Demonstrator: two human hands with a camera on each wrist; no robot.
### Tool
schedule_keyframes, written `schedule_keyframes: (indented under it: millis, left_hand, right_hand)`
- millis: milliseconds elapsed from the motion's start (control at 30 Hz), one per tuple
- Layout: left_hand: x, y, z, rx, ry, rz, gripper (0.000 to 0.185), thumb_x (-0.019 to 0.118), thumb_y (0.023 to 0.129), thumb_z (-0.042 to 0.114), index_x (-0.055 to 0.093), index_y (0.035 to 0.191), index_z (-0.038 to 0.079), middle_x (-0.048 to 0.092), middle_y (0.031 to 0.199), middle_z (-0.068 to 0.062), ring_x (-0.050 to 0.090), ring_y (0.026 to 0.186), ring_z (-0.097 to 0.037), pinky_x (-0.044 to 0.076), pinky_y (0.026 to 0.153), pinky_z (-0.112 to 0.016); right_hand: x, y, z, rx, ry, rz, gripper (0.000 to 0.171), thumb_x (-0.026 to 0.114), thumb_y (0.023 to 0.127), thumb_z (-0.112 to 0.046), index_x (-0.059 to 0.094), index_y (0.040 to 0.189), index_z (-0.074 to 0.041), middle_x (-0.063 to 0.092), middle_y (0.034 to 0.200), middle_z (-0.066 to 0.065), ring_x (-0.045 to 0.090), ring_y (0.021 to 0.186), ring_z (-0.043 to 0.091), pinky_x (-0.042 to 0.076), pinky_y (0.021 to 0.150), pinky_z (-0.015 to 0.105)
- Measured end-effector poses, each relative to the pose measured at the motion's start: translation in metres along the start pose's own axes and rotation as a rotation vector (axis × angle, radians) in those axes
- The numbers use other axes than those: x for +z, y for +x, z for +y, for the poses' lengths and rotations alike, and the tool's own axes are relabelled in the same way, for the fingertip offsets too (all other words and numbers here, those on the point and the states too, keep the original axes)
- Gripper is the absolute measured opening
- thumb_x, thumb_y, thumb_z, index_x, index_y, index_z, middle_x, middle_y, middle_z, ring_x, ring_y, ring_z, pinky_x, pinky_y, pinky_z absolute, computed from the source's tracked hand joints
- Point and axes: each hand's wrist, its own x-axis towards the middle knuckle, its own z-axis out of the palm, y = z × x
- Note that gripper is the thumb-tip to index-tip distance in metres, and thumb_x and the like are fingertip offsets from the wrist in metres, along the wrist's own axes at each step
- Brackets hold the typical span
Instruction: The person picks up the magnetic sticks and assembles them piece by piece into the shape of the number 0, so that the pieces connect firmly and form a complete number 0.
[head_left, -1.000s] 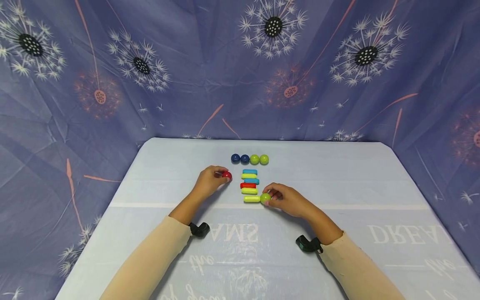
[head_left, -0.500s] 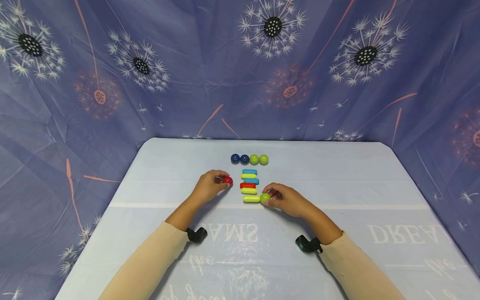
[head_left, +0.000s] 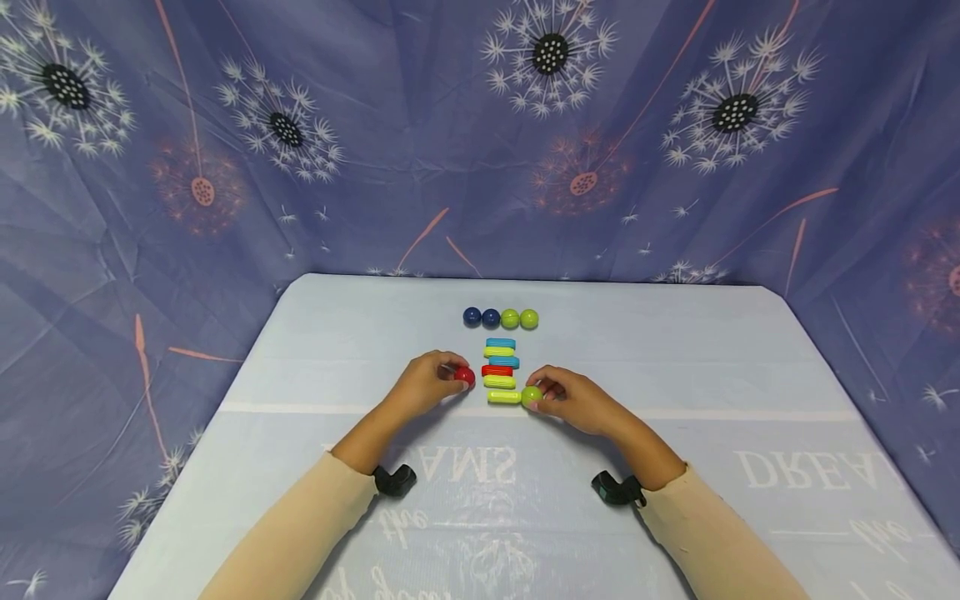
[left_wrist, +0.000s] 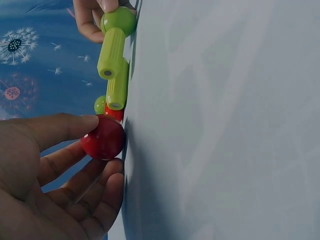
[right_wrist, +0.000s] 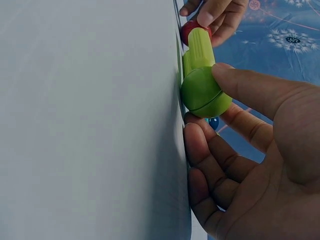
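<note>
My left hand [head_left: 427, 383] pinches a shiny red ball [head_left: 465, 377] between thumb and fingers, just left of a column of short rods. A green ball [right_wrist: 206, 92] is pinched by my right hand [head_left: 576, 402]. One end of a yellow-green rod [head_left: 504, 397] meets this green ball, and its other end points left towards the red ball, with a gap between. In the left wrist view the near end of that rod [left_wrist: 112, 52] shows a small grey disc. Behind it lie a yellow rod [head_left: 499, 382] and a red rod [head_left: 497, 371].
Farther back in the column are two blue rods [head_left: 503, 362] and another yellow rod [head_left: 498, 352]. Beyond them sit two dark blue balls [head_left: 491, 318] and two green balls [head_left: 510, 318] in a row. A pale printed cloth covers the table [head_left: 675, 350]; a patterned blue curtain [head_left: 420, 167] hangs behind.
My left hand has brought the red ball nearer to me and slightly right, down beside the rods. My right hand with the green ball has stayed put.
</note>
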Motion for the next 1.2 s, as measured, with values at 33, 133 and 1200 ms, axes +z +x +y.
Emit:
schedule_keyframes:
  millis: [33,133,1200]
  left_hand:
    - [0.0,-0.001,0.0,0.005,-0.001,-0.005,0.026,0.078,0.087,0.017,0.073,0.113,0.016,0.068,0.104,-0.003,0.064,0.093,-0.017,0.053,0.077,-0.029]
    - [0.0,-0.003,0.001,0.019,0.009,-0.028,0.026,0.078,0.087,0.016,0.073,0.112,0.016,0.069,0.103,-0.003,0.064,0.091,-0.016,0.053,0.077,-0.029]
    - [0.005,-0.013,0.013,0.081,0.008,-0.138,0.022,0.081,0.085,0.017,0.073,0.106,0.016,0.069,0.1,-0.001,0.062,0.089,-0.014,0.052,0.077,-0.028]
  right_hand:
    - [0.0,0.0,0.0,-0.001,-0.001,0.001,0.029,0.074,0.093,-0.028,0.065,0.12,-0.022,0.065,0.108,0.0,0.059,0.101,0.017,0.049,0.093,0.037]
    - [0.0,0.0,0.0,-0.004,-0.002,0.002,0.029,0.073,0.094,-0.028,0.065,0.12,-0.022,0.065,0.108,0.0,0.059,0.1,0.017,0.049,0.093,0.037]
    - [0.002,0.0,0.001,-0.028,-0.012,-0.002,0.029,0.073,0.094,-0.029,0.064,0.12,-0.023,0.066,0.108,-0.001,0.059,0.099,0.016,0.049,0.091,0.036]
